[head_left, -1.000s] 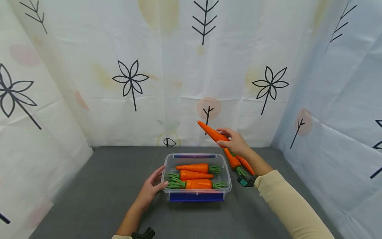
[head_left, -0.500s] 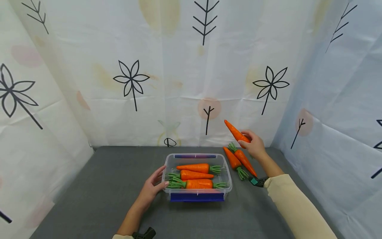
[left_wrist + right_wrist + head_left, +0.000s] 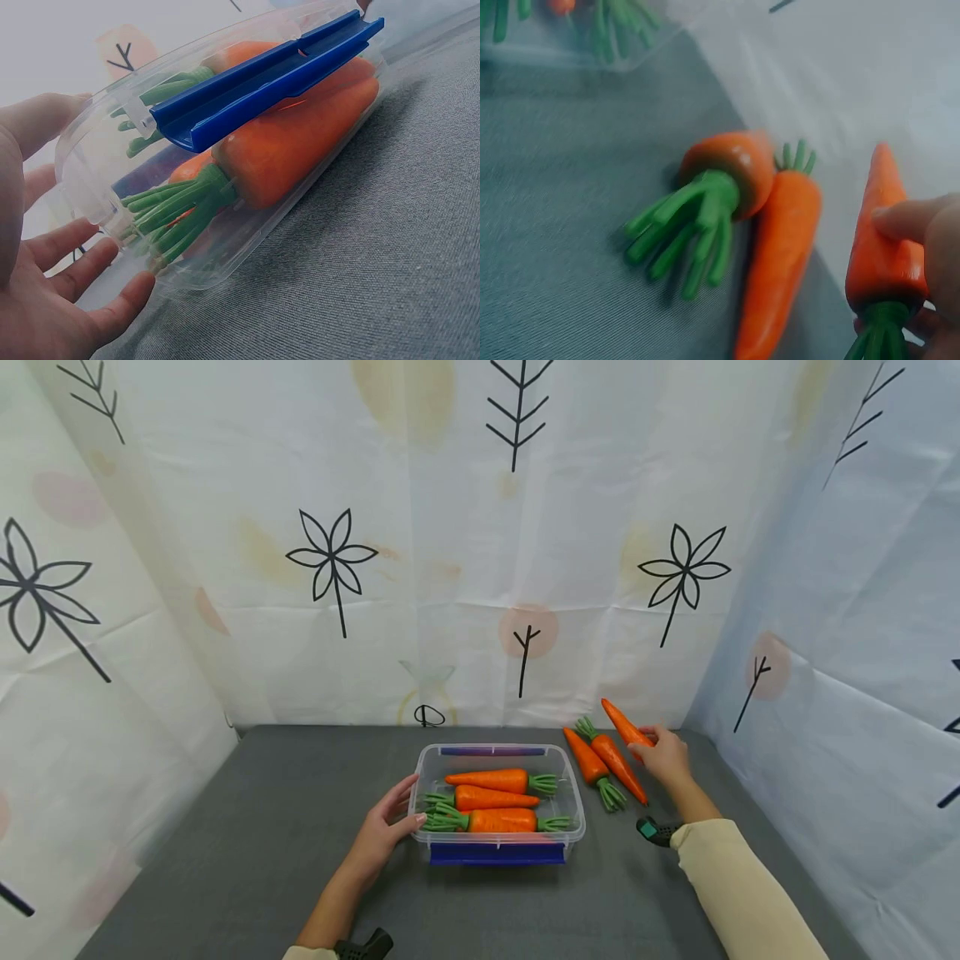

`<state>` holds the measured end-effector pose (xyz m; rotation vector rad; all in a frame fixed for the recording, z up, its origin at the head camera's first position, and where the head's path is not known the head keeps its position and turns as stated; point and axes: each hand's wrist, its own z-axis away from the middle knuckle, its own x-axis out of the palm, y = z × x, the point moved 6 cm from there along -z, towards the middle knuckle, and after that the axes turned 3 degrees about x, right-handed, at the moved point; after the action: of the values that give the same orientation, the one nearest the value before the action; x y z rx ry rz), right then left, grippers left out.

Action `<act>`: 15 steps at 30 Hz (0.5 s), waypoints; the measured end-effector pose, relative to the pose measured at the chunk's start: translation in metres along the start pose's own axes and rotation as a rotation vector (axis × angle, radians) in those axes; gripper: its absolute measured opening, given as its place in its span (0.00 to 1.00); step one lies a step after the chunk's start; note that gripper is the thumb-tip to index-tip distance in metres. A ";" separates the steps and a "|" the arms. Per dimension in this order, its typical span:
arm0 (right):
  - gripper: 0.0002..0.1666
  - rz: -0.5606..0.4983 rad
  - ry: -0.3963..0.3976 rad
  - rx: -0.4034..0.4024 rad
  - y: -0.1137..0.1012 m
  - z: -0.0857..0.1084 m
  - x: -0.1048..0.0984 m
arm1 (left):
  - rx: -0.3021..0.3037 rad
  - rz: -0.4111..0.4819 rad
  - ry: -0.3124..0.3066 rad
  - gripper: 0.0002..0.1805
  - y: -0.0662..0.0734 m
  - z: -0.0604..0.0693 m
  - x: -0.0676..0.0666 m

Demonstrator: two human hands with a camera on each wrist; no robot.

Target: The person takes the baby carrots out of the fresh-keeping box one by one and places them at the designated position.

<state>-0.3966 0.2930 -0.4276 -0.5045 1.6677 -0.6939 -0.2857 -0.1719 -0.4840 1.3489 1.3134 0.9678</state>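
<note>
My right hand (image 3: 669,758) grips an orange carrot (image 3: 622,722) with green stems, thumb along its side in the right wrist view. Its tip points up and left, and it is right of two more carrots. One of these, a carrot (image 3: 587,757), has its stems toward me; the other carrot (image 3: 618,767) has its stems at the back. My left hand (image 3: 381,828) holds the left end of a clear plastic container (image 3: 574,802) with blue clips, thumb at the near rim. Several carrots (image 3: 300,142) lie inside it, stems at differing ends.
Grey cloth (image 3: 285,843) covers the table. A white patterned curtain (image 3: 450,527) stands close behind it, with more cloth walls at left and right. A blue clip (image 3: 277,82) sticks out from the container's near side.
My right hand has moved right and lower with the carrot, from above the two loose carrots to their right side. My left hand and the container stay put.
</note>
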 end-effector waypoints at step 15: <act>0.27 0.137 -0.048 0.119 0.039 0.007 0.011 | -0.001 -0.005 -0.004 0.34 -0.001 0.001 0.000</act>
<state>-0.3902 0.3124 -0.4630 -0.3165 1.5889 -0.6703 -0.2854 -0.1723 -0.4851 1.3458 1.3126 0.9622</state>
